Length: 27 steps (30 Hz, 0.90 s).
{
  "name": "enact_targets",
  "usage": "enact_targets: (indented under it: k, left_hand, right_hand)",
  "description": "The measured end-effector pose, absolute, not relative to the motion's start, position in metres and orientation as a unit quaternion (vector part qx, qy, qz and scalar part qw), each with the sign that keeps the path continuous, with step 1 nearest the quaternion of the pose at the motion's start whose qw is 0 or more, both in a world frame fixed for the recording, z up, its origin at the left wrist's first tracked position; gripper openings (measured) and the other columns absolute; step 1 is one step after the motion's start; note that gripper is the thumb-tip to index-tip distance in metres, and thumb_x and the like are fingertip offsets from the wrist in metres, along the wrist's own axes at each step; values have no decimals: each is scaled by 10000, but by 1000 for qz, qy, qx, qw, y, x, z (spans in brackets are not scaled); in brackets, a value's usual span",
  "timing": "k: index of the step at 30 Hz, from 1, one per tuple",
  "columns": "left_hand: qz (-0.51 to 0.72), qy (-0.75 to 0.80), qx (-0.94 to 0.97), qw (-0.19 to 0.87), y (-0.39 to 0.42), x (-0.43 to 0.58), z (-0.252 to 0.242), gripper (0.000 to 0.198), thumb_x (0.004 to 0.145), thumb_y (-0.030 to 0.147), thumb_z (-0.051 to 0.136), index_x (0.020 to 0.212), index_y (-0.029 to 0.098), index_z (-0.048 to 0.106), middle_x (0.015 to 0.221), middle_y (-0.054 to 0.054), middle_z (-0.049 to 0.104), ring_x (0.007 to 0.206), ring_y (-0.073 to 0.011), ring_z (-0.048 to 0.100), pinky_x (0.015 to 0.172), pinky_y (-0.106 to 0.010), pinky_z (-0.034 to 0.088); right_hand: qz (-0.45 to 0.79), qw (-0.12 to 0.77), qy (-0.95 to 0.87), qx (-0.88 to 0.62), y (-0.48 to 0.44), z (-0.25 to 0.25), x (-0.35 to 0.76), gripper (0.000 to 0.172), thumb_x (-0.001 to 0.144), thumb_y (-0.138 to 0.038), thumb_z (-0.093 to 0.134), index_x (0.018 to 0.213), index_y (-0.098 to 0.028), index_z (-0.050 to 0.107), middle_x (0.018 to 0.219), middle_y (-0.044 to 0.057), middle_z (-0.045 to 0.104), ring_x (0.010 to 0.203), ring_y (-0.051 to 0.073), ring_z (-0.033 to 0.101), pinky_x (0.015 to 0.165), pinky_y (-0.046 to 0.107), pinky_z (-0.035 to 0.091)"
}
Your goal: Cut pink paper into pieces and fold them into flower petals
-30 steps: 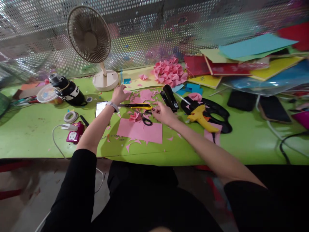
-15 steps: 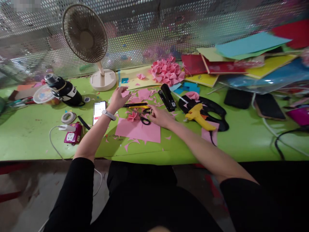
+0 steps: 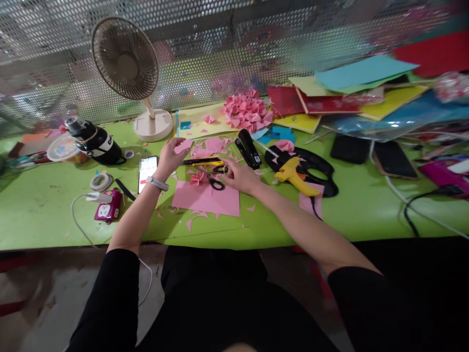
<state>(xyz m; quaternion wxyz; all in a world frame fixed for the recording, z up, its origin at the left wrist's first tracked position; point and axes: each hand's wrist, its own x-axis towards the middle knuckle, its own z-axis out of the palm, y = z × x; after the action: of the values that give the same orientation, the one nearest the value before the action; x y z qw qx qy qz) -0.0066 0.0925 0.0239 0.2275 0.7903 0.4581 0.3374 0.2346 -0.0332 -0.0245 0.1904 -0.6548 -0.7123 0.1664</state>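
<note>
Seated at a green table (image 3: 44,210) strewn with craft stuff. Reaching forward with the left hand (image 3: 169,156), watch on the wrist, fingertips pinched on a small pink paper scrap (image 3: 182,145), just past a phone (image 3: 147,168) lying face up. Resting the right hand (image 3: 238,176) against black-handled scissors (image 3: 215,183), fingers curled toward the handle loops; cannot tell whether closed on them or merely touching. Scissors flat on the table at the far edge of a pink sheet (image 3: 207,200), right beside a folded pink paper flower (image 3: 198,177). Just beyond, between both hands, a yellow-and-black utility knife (image 3: 203,161) among more pink offcuts. Right of the right hand, a black stapler (image 3: 249,146) and a yellow glue gun (image 3: 295,172), both near but not touched. Further back, a heap of pink paper flowers (image 3: 247,110), a desk fan (image 3: 126,58) and, well off to the left, a black bottle (image 3: 94,141).
</note>
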Motion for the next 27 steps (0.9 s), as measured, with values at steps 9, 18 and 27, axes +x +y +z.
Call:
enact_targets:
  k: [9,18,27]
  left_hand:
    - [367,448,779,241,79,-23,27,347,843,360,640,1144,186,644,1195,-109,668,1110,-217,625,1006,-366,491]
    - [354,479,765,246,69,-49,21,303,849,337,635,1115,198,677,1148,-89,684,1053,-204,640,964,-362,509]
    - [263,415,829,267,42,-37,16,176,861,355,643,934,212,713,960,-80,693,877,-202,638,775,-351,527]
  right_hand:
    - [131,279,-703,-642,-34,-20,246,424,908,-318,498,1269,-161,656,670,21,686,582,170,580,608,287,430]
    - [100,383,-630,-668,-36,-6,265,344,897,-352,507,1095,-172,725,657,26,662,571,165,554,610,288,449]
    - [151,235,-650,-706,-31,-3,248,215,849,-407,631,833,-212,719,798,72,747,673,218,664,591,312,465]
